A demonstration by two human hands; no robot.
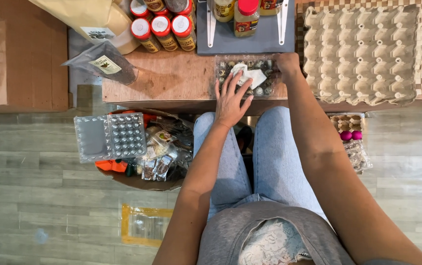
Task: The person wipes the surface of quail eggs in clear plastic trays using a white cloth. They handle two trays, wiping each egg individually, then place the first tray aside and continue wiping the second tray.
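Seated at the tabletop (171, 78), my left hand (230, 100) lies flat, released, on a clear quail-egg tray (228, 66). My right hand (287, 64) grips its far corner; the tray looks full, its lid not yet shut.

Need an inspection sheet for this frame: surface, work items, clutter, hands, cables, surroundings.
Surface: wooden table, edge toward the person.
Work items: clear plastic egg box with small speckled eggs and a white paper slip on top.
Clutter: red-lidded spice jars, dark packet, grey tray, empty cardboard egg tray.
Hands: left hand flat on the box's near side; right hand at its right end, grip unclear.
Cables: nothing seen.
Surroundings: plank floor, basket of packaging with an empty clear tray, pink eggs.
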